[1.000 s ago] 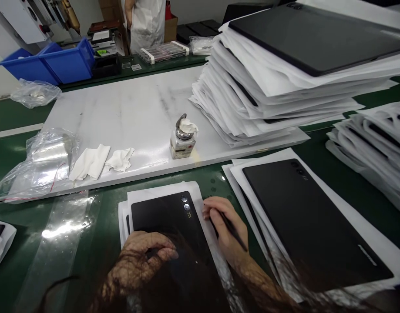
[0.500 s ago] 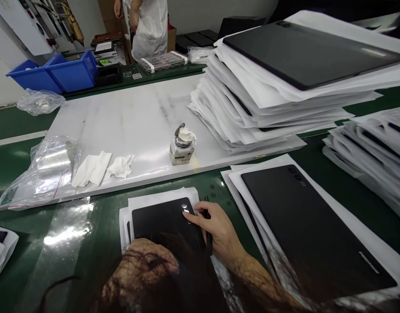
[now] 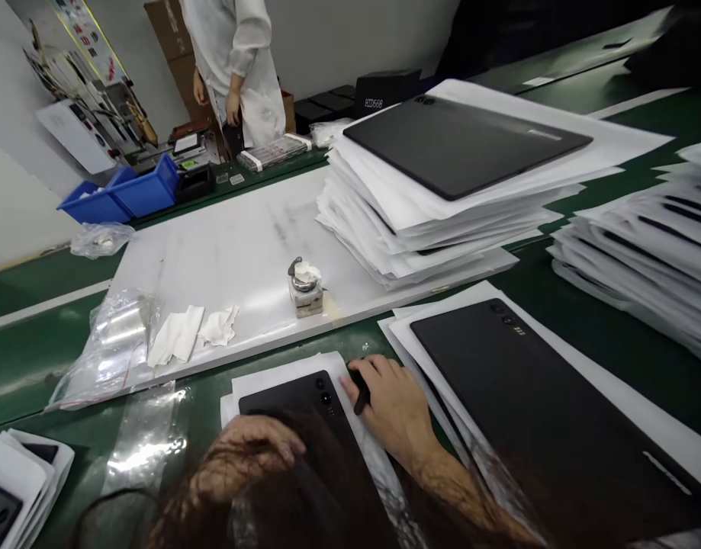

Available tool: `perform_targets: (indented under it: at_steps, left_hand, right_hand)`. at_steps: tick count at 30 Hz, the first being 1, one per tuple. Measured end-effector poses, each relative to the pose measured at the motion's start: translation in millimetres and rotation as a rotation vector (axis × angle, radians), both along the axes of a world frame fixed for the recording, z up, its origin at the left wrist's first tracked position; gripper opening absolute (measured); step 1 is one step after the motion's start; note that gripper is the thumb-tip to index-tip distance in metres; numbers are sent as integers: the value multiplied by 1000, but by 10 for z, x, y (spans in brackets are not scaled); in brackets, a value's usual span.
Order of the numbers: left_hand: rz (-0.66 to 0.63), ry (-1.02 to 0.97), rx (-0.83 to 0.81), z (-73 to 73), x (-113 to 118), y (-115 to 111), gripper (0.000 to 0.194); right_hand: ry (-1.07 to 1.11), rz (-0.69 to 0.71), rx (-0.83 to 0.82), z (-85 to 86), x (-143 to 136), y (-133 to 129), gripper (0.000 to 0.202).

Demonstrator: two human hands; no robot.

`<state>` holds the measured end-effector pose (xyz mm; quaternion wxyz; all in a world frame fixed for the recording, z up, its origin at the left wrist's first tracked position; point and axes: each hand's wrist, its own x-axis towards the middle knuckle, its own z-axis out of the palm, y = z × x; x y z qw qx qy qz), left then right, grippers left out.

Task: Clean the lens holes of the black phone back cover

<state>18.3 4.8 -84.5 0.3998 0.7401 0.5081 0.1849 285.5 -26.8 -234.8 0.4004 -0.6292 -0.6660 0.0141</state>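
Workbench (image 3: 530,280), green, carries a dark tablet (image 3: 328,441) on white sheets (image 3: 287,374), between the hands, its long axis running away from the person and slanting left at the far end. Left hand (image 3: 250,448) lies over its left edge, fingers half curled; with hair blurring the view, whether it grips anything cannot be told. Right hand (image 3: 400,412), nearer the camera lenses, is closed narrowly around a slim dark tool (image 3: 361,390) by the tablet's right edge; the lenses (image 3: 326,398) sit just left of that grip.
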Motion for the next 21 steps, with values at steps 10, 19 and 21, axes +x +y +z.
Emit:
perform_targets:
  at_steps: [10,19,21]
  left_hand:
    - [-231,-242,-378,124,108,831,11]
    - [-200,-252,-368,486,59,526,11]
    - [-152,-245,-308,584,26,423,10]
  right_hand:
    - [584,231,71,251,-300,-45,32]
    - [1484,127,-510,210,-328,-257,63]
    - [1472,226,-576,74,-365,-446,54]
